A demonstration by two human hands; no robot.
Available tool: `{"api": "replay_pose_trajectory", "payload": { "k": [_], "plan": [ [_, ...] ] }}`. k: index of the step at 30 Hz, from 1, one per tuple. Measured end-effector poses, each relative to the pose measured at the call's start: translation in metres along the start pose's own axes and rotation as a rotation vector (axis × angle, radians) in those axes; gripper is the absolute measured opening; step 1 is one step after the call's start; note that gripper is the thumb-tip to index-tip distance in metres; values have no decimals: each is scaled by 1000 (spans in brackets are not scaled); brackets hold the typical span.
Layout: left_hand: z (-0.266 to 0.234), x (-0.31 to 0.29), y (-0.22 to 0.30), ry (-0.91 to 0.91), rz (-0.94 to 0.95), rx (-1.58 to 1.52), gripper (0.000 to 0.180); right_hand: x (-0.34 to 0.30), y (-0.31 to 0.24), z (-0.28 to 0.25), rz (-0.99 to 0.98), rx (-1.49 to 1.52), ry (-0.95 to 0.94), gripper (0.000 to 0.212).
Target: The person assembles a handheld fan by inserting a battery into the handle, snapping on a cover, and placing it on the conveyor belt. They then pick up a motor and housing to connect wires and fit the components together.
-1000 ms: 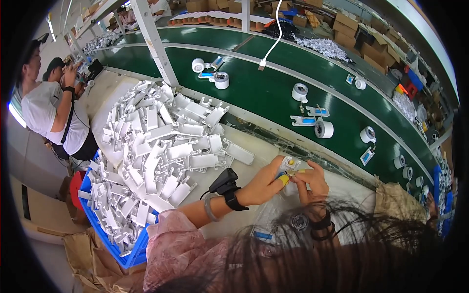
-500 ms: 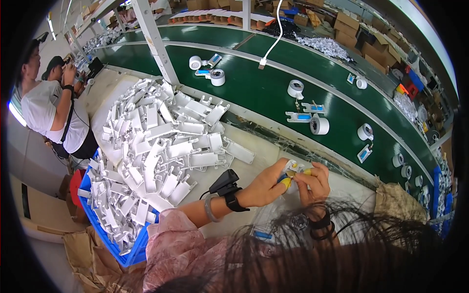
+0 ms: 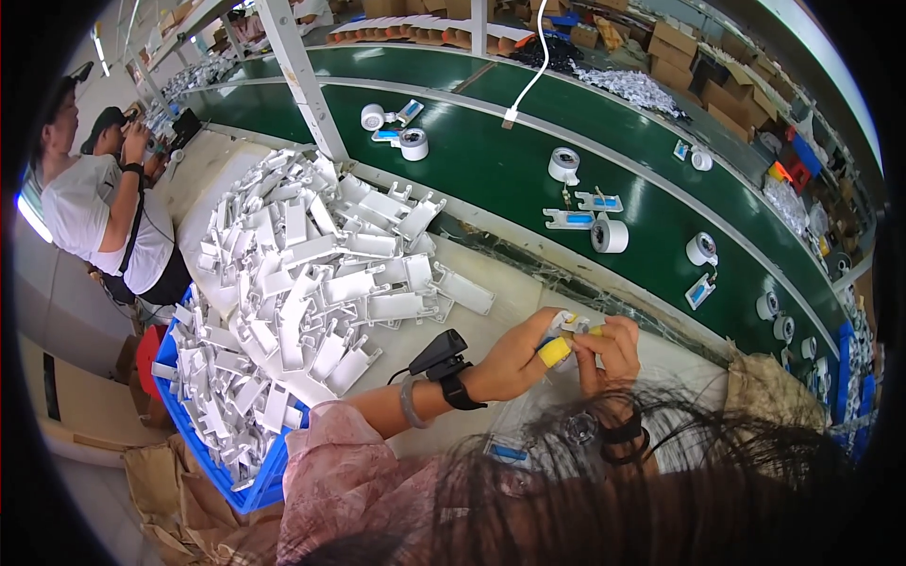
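Observation:
Over the worktable's front part, my two hands are close together. My left hand (image 3: 517,360) is closed around a small white plastic part (image 3: 566,321), whose far end shows beyond the fingers. A bright yellow patch (image 3: 554,352), perhaps a fingertip cover, shows at that hand's tip. My right hand (image 3: 612,357) pinches close against the same part, with some yellow at its fingertips too. What lies between the right fingertips is too small to make out. Below my hands, partly behind dark hair, are a white piece with a blue block (image 3: 510,453) and a round clear-and-white piece (image 3: 578,429).
White plastic housings (image 3: 368,283) are heaped on the left, spilling into a blue crate (image 3: 260,486). Beyond runs a green conveyor (image 3: 491,179) carrying round white units (image 3: 610,236) wired to blue-celled pieces. A white cable (image 3: 528,90) hangs over it. Two people (image 3: 85,208) work at far left.
Units on the conveyor have shifted slightly to the left. The yellow patch at my left fingertips has turned and shows broader; both hands stay in almost the same place.

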State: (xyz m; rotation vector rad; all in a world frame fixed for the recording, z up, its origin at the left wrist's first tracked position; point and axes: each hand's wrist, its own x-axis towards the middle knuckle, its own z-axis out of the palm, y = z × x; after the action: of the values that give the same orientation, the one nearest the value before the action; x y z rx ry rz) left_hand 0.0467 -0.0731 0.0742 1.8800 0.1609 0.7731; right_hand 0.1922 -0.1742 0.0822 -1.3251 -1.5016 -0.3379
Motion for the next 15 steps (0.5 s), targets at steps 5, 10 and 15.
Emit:
{"api": "replay_pose_trajectory", "payload": {
  "k": [5, 10, 15],
  "plan": [
    [2, -3, -6, -2, -53, 1, 40, 1, 3, -4, -21, -9, -45, 23],
    [4, -3, -5, 6, -15, 95, 42, 0, 7, -8, -22, -26, -101, 25],
    [2, -3, -4, 10, -9, 142, 45, 5, 6, -6, -58, -9, -78, 24]
  ]
}}
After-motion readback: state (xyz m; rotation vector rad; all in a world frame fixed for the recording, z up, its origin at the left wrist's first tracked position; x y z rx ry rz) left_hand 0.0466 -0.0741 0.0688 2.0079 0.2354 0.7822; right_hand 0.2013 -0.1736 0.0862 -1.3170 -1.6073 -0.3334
